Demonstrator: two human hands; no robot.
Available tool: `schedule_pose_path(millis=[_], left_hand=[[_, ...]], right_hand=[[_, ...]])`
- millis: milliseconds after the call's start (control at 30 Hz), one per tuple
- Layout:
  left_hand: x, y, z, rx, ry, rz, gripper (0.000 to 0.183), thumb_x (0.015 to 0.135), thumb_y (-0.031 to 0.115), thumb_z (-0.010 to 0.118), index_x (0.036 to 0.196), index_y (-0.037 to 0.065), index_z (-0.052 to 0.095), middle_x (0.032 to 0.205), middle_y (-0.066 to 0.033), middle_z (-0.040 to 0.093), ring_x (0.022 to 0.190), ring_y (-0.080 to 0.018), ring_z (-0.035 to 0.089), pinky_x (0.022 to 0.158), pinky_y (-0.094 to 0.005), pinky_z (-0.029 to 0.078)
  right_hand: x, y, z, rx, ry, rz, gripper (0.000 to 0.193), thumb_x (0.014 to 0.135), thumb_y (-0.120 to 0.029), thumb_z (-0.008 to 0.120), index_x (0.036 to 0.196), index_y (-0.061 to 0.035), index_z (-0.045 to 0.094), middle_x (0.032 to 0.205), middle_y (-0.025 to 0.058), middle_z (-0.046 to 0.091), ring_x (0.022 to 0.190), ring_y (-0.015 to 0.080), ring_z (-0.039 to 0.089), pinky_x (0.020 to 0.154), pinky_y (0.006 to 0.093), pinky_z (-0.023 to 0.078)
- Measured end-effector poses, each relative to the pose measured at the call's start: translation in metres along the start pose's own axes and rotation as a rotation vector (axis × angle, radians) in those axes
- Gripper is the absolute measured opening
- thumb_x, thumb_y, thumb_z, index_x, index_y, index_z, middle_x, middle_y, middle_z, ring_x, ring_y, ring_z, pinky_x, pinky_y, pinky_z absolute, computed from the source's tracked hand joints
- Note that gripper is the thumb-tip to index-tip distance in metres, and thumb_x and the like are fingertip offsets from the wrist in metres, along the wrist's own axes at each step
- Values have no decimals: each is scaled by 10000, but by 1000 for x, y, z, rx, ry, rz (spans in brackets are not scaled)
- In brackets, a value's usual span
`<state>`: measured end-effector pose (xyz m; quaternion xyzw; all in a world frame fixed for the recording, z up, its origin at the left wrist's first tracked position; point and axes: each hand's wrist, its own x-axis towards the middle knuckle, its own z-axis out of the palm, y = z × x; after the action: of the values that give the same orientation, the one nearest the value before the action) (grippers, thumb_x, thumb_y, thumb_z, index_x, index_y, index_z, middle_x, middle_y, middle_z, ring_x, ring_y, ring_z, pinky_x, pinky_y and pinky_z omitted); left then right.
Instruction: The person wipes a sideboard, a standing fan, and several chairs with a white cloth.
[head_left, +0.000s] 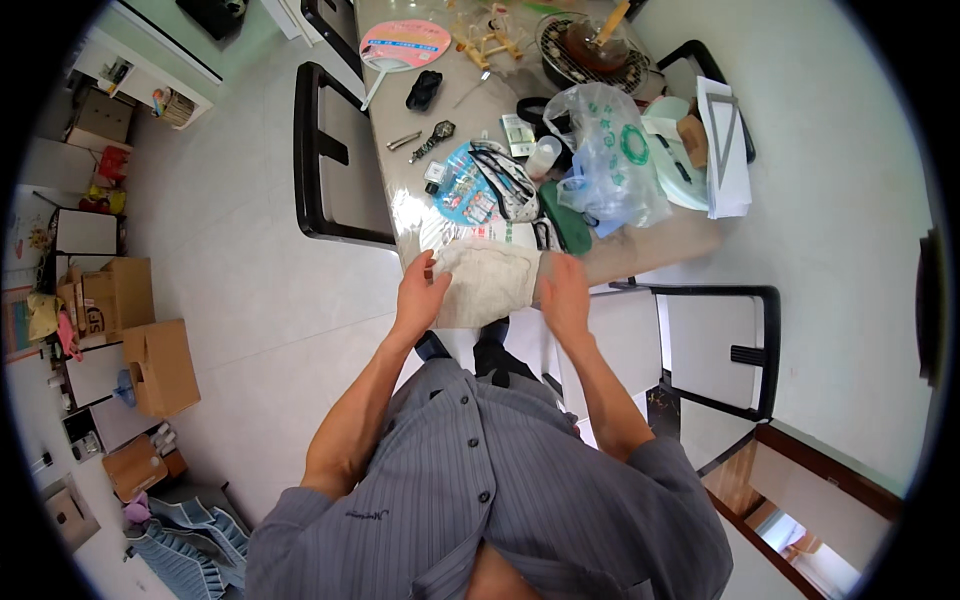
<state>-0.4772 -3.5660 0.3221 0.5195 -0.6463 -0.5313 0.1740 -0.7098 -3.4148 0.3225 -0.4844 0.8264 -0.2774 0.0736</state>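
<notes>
A cream-coloured piece of cloth (488, 282) is stretched between my hands, just off the near edge of the table. My left hand (420, 297) grips its left edge between thumb and fingers. At the right edge, my right hand (566, 300) is closed on the fabric; that hand is slightly blurred by motion. Just beyond the cloth lie a blue printed hand fan (462, 190), a black-and-white patterned pouch (508, 182) and a dark green case (566, 218). A dark wristwatch (433, 141) and a small square bottle (434, 177) lie farther left.
The table (660, 248) also carries a translucent plastic bag (605, 160), a pink fan (405, 45) and a round basket holding a glass pot (592, 50). Chairs stand at left (345, 150) and right (715, 345). Cardboard boxes (160, 365) are along the left wall.
</notes>
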Motion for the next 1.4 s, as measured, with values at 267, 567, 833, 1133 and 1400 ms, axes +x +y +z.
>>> schedule_pose_path(millis=[267,567,833,1133,1400], left_hand=[[-23,-16,19,447,93,359,532,914,111,681,1413,-30,563,1487,-261,520,1342,-456,523,1127,-494,439],[-13,-1,32,579,29,500,533,837,27,705,1354,-28,589,1435,-301,543,1285,-474,559,1071,-516,479],[1,68,114,638,-220,720,580,844,53,707,1404,12,560,1488,-246,508,1357,-438,501,1086,-521,456],[-8,78,133,671,-353,636,549,862,83,722,1383,13,563,1458,-266,516,1327,-444,522,1059,-525,474],[-11,51,107,674,-307,534,504,870,88,702,1354,-2,594,1467,-285,521,1308,-472,545,1085,-523,479]], right_hand=[[-36,-42,64,-24,-301,-526,668,868,-378,757,1473,-159,574,1597,112,461,1517,372,354,1229,585,268],[-30,140,-42,-315,-213,-386,568,925,-286,719,1461,-156,582,1594,102,487,1517,368,376,1233,587,280],[-26,152,-28,-148,-72,-296,530,926,-250,723,1415,-88,596,1558,110,515,1487,380,413,1219,573,323],[61,323,-112,-599,-29,98,493,1023,-317,586,1469,-108,562,1574,142,492,1462,414,418,1196,566,331],[49,312,-78,-410,304,292,418,1014,-222,573,1415,-109,606,1487,141,553,1366,399,478,1142,541,388]])
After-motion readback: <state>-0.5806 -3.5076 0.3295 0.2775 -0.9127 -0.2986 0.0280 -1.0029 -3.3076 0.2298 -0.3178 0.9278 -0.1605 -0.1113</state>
